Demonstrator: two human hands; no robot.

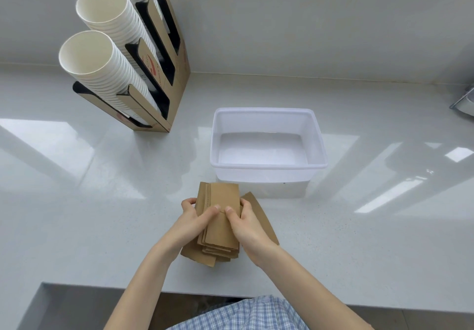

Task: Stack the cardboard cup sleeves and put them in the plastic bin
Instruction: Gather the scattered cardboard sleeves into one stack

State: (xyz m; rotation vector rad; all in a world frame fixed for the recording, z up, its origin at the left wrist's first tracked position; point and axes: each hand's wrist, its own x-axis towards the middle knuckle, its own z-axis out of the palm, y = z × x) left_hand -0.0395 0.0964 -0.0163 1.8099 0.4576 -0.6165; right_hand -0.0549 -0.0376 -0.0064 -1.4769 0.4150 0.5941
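A stack of brown cardboard cup sleeves [220, 227] lies flat on the grey counter in front of me. My left hand [196, 218] grips the stack's left edge with its thumb on top. My right hand [243, 220] grips the right edge, thumb also on top. One loose sleeve [266, 223] sticks out to the right under my right hand, and another [198, 256] pokes out at the lower left. The translucent white plastic bin [268, 167] stands just beyond the stack, with nothing inside it.
A cardboard dispenser [179, 78] holding long rows of white paper cups [102, 55] stands at the back left. A metal object [464, 101] shows at the right edge. The counter's front edge [77, 286] runs close to my body.
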